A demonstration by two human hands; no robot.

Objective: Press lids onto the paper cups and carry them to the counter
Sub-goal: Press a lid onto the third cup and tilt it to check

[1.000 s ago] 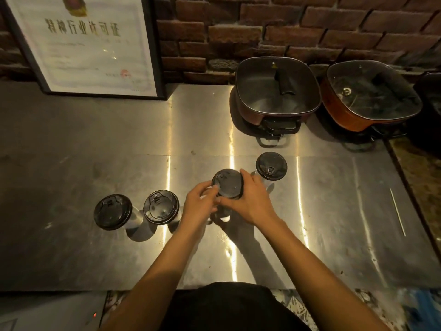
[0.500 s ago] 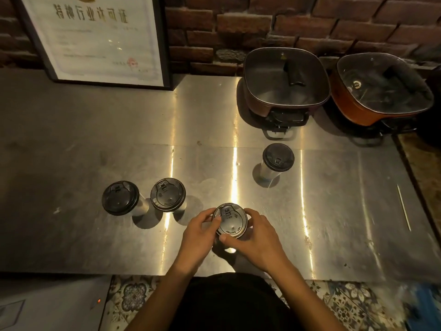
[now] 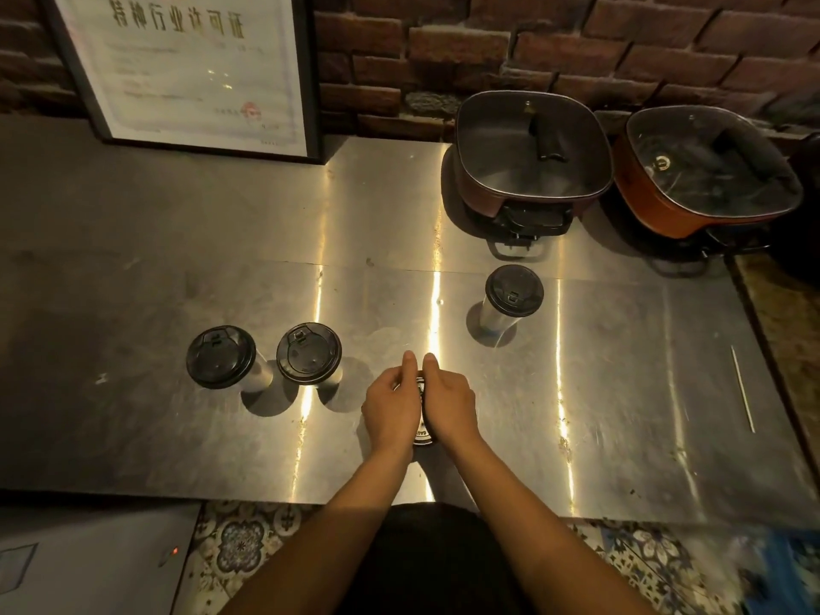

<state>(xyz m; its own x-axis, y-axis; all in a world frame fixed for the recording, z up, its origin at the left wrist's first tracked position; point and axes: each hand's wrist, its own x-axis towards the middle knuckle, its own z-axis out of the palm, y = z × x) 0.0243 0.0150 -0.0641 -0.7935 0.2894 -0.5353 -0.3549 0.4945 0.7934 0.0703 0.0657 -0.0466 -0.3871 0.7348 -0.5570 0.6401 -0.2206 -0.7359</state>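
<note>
Left hand (image 3: 390, 408) and right hand (image 3: 450, 408) press flat, side by side, on a lid (image 3: 420, 426). Three cups, two left (image 3: 220, 357) (image 3: 309, 353) and one beyond (image 3: 514, 290), are lidded; carrying apparently remains.

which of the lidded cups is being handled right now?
The black-lidded paper cup nearest the table's front edge: left hand and right hand cover its lid. The two cups at left and one farther back stand untouched.

Brushed glossy metal counter (image 3: 621, 392); rough brick wall (image 3: 443, 59).
</note>
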